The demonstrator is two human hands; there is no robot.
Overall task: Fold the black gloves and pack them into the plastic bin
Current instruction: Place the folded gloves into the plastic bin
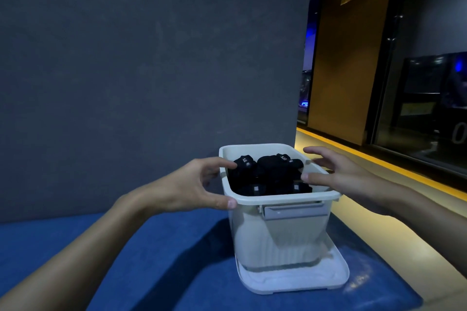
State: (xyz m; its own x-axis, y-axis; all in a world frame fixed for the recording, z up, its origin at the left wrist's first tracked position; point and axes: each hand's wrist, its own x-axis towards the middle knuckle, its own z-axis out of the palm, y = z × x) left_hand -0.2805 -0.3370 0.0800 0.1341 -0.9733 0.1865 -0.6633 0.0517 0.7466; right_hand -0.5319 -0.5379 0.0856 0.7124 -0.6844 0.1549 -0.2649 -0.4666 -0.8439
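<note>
1. At the left: left hand [194, 184] open, fingers spread wide and only a little bent. Thumb tip resting on the near left corner of the bin [285, 197], forefinger reaching over the left rim toward the contents. Not a firm clasp, as far as can be seen.
2. Keep this hand on the rim as a brace. Useful for a bin standing on what looks like its own lid [303, 283], on the blue worktop [164, 247], and so likely to slide or rock under a push.
3. In the middle: black gloves [267, 174] already inside the bin, folded into small bundles and piled up to about the level of the rim. Judged to be the last stage of the task: settling the load, no more folding.
4. To do this well, press the bundles down with flat, straight fingers. Tuck any raised bundle below the rim. Push straight down, not across, to keep the folds from opening.
5. At the right: right hand [346, 174] open, fingers spread and relaxed, held over the right rim with the thumb above the gloves. Cannot tell whether touching the rim or only hovering.
6. Lower this hand gently and avoid pushing the bin to the right, toward the near edge of the worktop.
</note>
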